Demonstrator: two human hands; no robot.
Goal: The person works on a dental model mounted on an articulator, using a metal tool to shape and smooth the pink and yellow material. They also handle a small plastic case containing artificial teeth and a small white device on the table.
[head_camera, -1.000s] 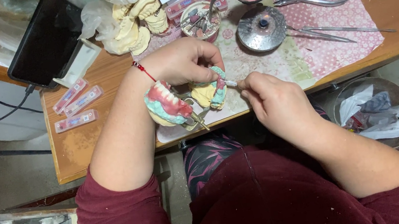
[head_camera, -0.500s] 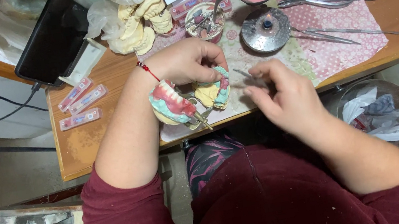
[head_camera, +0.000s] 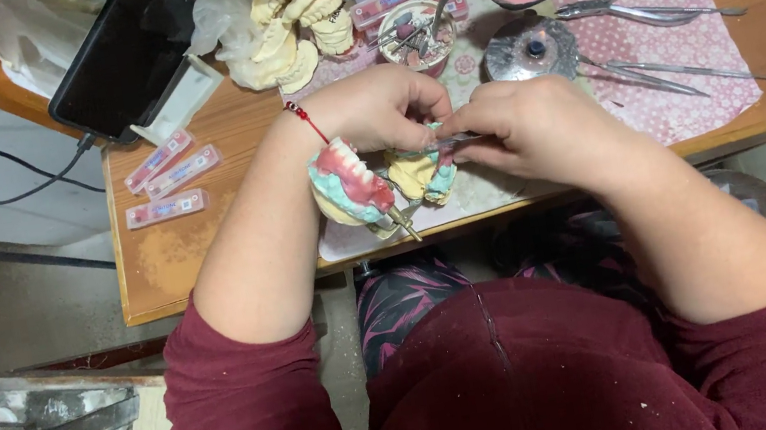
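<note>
Our right hand [head_camera: 532, 127], apart a moment ago, is back on the denture model [head_camera: 379, 185] that our left hand [head_camera: 382, 109] grips over the bench [head_camera: 205, 242] edge, pinching a thin metal tool [head_camera: 458, 139], with three flat pink-labelled packets [head_camera: 163, 180] lying leftward.

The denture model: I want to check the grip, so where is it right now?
In the head view, the denture model sits at the wooden table's near edge, under the left hand, with the right hand just to its right.
</note>
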